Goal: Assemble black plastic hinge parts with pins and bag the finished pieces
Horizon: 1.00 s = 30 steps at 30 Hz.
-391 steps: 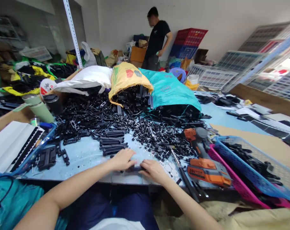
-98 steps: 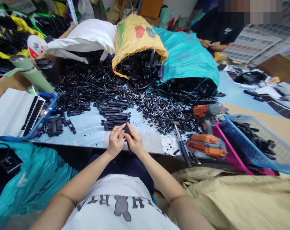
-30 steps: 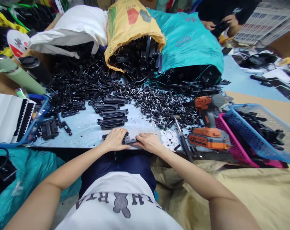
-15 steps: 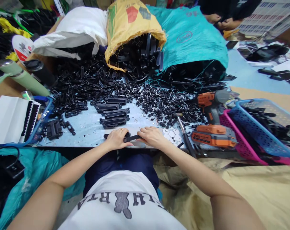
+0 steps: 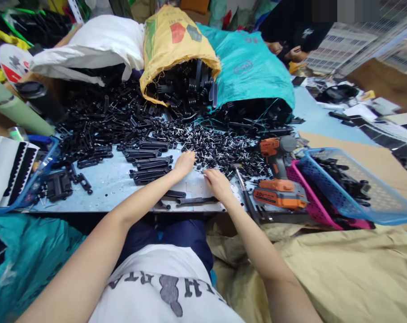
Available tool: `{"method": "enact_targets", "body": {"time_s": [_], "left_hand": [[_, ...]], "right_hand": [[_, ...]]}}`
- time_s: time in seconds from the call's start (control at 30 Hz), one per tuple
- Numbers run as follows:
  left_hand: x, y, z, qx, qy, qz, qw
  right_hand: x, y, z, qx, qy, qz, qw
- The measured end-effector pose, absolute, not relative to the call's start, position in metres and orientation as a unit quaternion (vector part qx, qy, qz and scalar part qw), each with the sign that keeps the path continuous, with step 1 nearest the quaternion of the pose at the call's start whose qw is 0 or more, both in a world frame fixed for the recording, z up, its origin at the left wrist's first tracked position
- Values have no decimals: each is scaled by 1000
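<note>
Can't tell if left hand (image 5: 186, 163) or right hand (image 5: 218, 183) is pinching pins (image 5: 212, 146); one careless nudge could knock that black bar (image 5: 197, 201) off the table (image 5: 101, 193).

Heap of black-headed pins (image 5: 220, 146) — loose, silvery shanks pointing every way; on the wearer's side of the heap, a long black bar (image 5: 196, 201) — flat, roughly crosswise.

- One head-worn camera, looking forward and down.
- Nearest, at the bottom edge: the wearer's white shirt (image 5: 149, 296).
- Mid-frame: left hand (image 5: 186, 163), right hand (image 5: 218, 184) and blue tabletop (image 5: 104, 181), seen from above.
- Farther, toward the top: yellow sack (image 5: 175, 42).
</note>
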<state>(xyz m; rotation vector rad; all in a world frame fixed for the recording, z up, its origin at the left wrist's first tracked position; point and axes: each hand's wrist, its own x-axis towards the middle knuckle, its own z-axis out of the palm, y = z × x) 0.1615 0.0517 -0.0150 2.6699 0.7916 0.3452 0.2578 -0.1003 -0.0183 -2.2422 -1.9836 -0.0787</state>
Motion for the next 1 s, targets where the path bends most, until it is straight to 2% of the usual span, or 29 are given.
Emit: {"method": "enact_targets", "body": {"time_s": [0.13, 0.23, 0.33, 0.43, 0.63, 0.87, 1.0], "left_hand": [[64, 46, -21, 901, 274, 295, 161], [-5, 39, -33, 864, 327, 357, 140], [-38, 34, -48, 865, 347, 341, 125], [-42, 32, -55, 887, 317, 316, 119], [-43, 30, -49, 902, 270, 322, 105], [-35, 18, -46, 927, 269, 262, 6], [-30, 11, -46, 925, 278, 259, -28]], "right_hand": [[273, -70, -28, -758, -651, 2, 27], [269, -65, -33, -755, -643, 50, 122], [253, -70, -24, -697, -663, 116, 248], [233, -75, -3, -651, -685, 175, 277], [210, -81, 33, -653, -686, 274, 167], [194, -75, 48, -660, -714, 231, -17], [183, -71, 53, -654, -721, 212, -81]]}}
